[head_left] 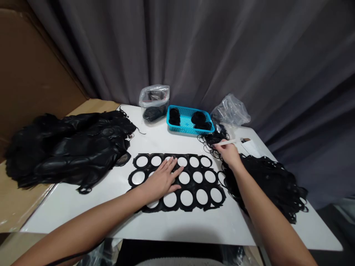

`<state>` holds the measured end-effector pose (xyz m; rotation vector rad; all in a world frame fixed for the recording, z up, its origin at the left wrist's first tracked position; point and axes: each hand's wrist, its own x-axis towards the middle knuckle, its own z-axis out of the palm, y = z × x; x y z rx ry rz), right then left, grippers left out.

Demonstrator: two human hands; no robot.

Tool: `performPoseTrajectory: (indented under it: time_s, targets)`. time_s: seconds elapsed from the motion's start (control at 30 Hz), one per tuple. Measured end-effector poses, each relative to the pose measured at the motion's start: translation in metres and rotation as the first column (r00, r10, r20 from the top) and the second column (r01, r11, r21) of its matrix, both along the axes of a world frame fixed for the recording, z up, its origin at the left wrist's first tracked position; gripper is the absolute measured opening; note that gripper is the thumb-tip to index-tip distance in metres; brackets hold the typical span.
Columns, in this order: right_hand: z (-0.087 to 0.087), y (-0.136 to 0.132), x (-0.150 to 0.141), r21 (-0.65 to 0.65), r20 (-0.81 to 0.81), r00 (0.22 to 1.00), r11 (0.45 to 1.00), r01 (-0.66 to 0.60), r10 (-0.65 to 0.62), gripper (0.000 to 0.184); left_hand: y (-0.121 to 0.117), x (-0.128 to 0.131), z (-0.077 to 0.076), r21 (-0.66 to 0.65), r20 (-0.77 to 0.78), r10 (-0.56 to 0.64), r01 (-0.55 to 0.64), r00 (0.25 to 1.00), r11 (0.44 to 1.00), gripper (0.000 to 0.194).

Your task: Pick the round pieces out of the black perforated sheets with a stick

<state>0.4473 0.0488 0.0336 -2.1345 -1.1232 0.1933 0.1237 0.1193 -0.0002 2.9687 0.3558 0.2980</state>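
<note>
A black rubber-like sheet (191, 187) with rows of round holes lies flat on the white table. My left hand (163, 175) rests on its middle, fingers spread and palm down, covering some holes. My right hand (227, 153) is closed around a slim white stick-like tool (230, 142), whose exact kind I cannot make out. That hand is over a loose heap of thin black rings (208, 142), beyond the sheet's far right corner. Whether the tool touches the rings I cannot tell.
Left lies a big pile of black sheets (74, 147); right, a pile of holed black sheets (271, 184). Behind stand a blue basket (191, 130) with bundles of black rings, a clear bag (154, 105) with black contents, and a crumpled plastic bag (231, 111). A grey curtain (180, 48) hangs behind.
</note>
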Motion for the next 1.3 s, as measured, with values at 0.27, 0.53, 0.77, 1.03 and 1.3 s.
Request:
performPoseTrajectory:
  time_s: [0.27, 0.53, 0.77, 1.03, 1.3]
  targets:
    - [-0.018, -0.003, -0.114, 0.031, -0.286, 0.827, 0.867, -0.497, 0.484, 0.023, -0.001, -0.004, -0.005, -0.036, -0.023, 0.039, -0.040, 0.999, 0.999, 0.062]
    - [-0.023, -0.005, -0.117, 0.009, -0.204, 0.812, 0.830, -0.557, 0.547, 0.017, -0.002, -0.004, -0.011, -0.062, 0.000, 0.049, -0.049, 0.999, 0.997, 0.063]
    - [-0.020, -0.006, -0.117, 0.020, -0.156, 0.822, 0.834, -0.551, 0.547, 0.018, -0.003, -0.002, -0.009, -0.059, -0.051, 0.057, -0.060, 0.997, 0.996, 0.068]
    - [0.001, 0.002, -0.063, 0.147, 0.417, 0.902, 0.972, -0.185, 0.108, 0.016, -0.002, -0.002, -0.015, -0.063, 0.007, 0.054, -0.053, 0.999, 0.997, 0.063]
    - [-0.017, -0.005, -0.103, 0.022, 0.010, 0.859, 0.858, -0.513, 0.513, 0.014, -0.002, -0.002, -0.010, -0.069, -0.014, 0.054, -0.055, 0.998, 0.996, 0.063]
